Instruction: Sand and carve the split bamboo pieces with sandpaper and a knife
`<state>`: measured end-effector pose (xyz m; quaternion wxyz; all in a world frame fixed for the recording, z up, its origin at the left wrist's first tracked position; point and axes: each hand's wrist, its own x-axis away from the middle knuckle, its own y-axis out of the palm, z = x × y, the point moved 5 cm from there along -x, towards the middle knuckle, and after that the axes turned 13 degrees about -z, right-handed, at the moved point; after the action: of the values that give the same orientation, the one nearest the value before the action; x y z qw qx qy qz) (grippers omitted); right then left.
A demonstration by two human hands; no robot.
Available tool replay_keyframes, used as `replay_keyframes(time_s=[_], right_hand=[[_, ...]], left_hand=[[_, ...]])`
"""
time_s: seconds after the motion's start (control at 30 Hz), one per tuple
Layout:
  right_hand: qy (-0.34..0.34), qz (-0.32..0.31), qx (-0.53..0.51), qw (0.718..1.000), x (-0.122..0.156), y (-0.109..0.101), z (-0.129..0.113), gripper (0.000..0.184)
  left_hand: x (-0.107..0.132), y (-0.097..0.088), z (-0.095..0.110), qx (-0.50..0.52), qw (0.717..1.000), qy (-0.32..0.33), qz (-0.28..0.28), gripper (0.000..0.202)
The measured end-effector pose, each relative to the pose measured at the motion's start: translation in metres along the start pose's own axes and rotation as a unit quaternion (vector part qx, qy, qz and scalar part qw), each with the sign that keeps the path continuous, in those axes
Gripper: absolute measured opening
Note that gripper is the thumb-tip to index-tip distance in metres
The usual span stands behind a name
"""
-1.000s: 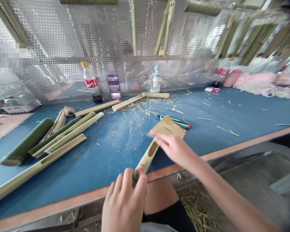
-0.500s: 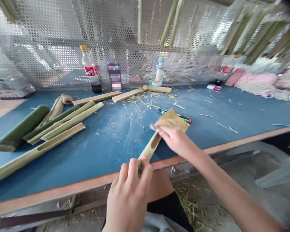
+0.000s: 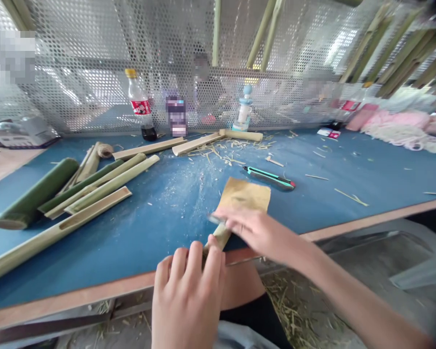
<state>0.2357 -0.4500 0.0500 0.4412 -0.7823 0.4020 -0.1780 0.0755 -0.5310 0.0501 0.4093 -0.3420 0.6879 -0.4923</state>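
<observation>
My left hand [image 3: 189, 286] is closed round the near end of a split bamboo piece [image 3: 222, 236] at the table's front edge. Over the far part of that bamboo lies my right hand [image 3: 252, 225], its fingers pressed down on a tan sheet of sandpaper [image 3: 244, 193]. The sheet's far half sticks up beyond the fingers, and a blurred greyish edge shows to their left. Most of the bamboo's hollow is hidden under the hand and sheet. Just past the sandpaper, a black and turquoise utility knife [image 3: 271, 178] lies on the table.
Bamboo pieces, including a green tube [image 3: 36, 194] and a long slotted strip [image 3: 94, 213], lie at left. A cola bottle [image 3: 141, 106], a phone [image 3: 176, 116] and a blue-topped bottle [image 3: 243, 109] stand by the perforated metal screen [image 3: 94, 48]. Shavings litter the blue table [image 3: 160, 218].
My right hand and the sandpaper have slid toward me along the bamboo, covering its hollow and uncovering the utility knife. My left hand keeps its grip on the near end.
</observation>
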Motion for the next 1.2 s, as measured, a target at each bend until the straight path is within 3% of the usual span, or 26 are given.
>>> replay_keyframes(time_s=[0.1,0.2,0.23,0.27,0.37,0.4,0.5,0.53,0.57,0.63,0.67,0.7,0.77,0.8,0.93,1.07,1.1,1.2], right_hand=[[0.064,0.093,0.028,0.993,0.005,-0.009,0.005,0.036],[-0.078,0.013,0.019,0.997,0.005,0.006,-0.014,0.040],[-0.094,-0.003,0.015,0.995,0.005,0.010,-0.016,0.040],[-0.068,0.000,0.010,0.998,0.005,0.012,-0.014,0.039],[0.096,0.120,0.031,0.988,0.007,0.007,0.004,0.037],[0.119,0.133,0.039,0.983,0.007,0.009,0.006,0.039],[-0.025,0.067,0.030,0.997,0.001,0.019,-0.009,0.039],[-0.035,0.048,0.015,0.998,0.000,0.019,-0.010,0.037],[0.006,0.050,0.010,0.999,0.000,0.016,-0.006,0.035],[0.088,0.125,0.017,0.988,0.004,0.001,0.000,0.034],[0.093,0.123,0.017,0.988,0.004,-0.002,-0.001,0.033],[0.075,0.104,0.015,0.992,0.003,-0.003,-0.004,0.031],[-0.032,-0.003,0.010,0.999,0.001,0.004,-0.016,0.036],[-0.063,-0.019,0.005,0.998,0.001,0.005,-0.018,0.036],[0.073,0.078,0.021,0.994,0.002,-0.010,0.006,0.035],[-0.022,-0.010,0.007,1.000,-0.003,-0.004,0.002,0.037],[-0.025,0.003,0.006,1.000,-0.003,-0.006,0.002,0.035],[0.050,0.057,0.006,0.997,-0.002,-0.015,0.010,0.036]], left_hand=[[0.007,0.009,-0.001,-0.017,0.998,0.024,-0.048,0.044],[0.014,0.021,-0.001,-0.009,0.994,0.067,-0.092,0.050],[0.015,0.024,-0.002,-0.009,0.992,0.073,-0.101,0.050],[0.015,0.025,-0.002,-0.011,0.991,0.075,-0.109,0.050],[0.013,0.026,-0.005,-0.013,0.989,0.072,-0.125,0.051],[0.011,0.026,-0.006,-0.007,0.989,0.073,-0.128,0.050],[0.006,0.021,-0.008,0.013,0.989,0.068,-0.134,0.042],[0.004,0.019,-0.009,0.015,0.990,0.057,-0.131,0.038],[0.003,0.017,-0.010,0.015,0.991,0.043,-0.125,0.035],[0.002,0.013,-0.012,0.013,0.994,0.020,-0.107,0.034],[0.001,0.011,-0.012,0.015,0.995,0.014,-0.098,0.034],[0.001,0.010,-0.011,0.020,0.995,0.016,-0.094,0.034],[0.000,0.008,-0.010,0.032,0.995,0.018,-0.095,0.034],[-0.001,0.008,-0.010,0.036,0.994,0.014,-0.099,0.033],[-0.003,0.005,-0.012,0.033,0.994,-0.010,-0.105,0.035],[-0.003,0.003,-0.011,0.029,0.994,-0.002,-0.106,0.037],[-0.003,0.003,-0.011,0.028,0.994,-0.006,-0.109,0.038],[-0.003,0.003,-0.010,0.023,0.993,-0.016,-0.112,0.039]])
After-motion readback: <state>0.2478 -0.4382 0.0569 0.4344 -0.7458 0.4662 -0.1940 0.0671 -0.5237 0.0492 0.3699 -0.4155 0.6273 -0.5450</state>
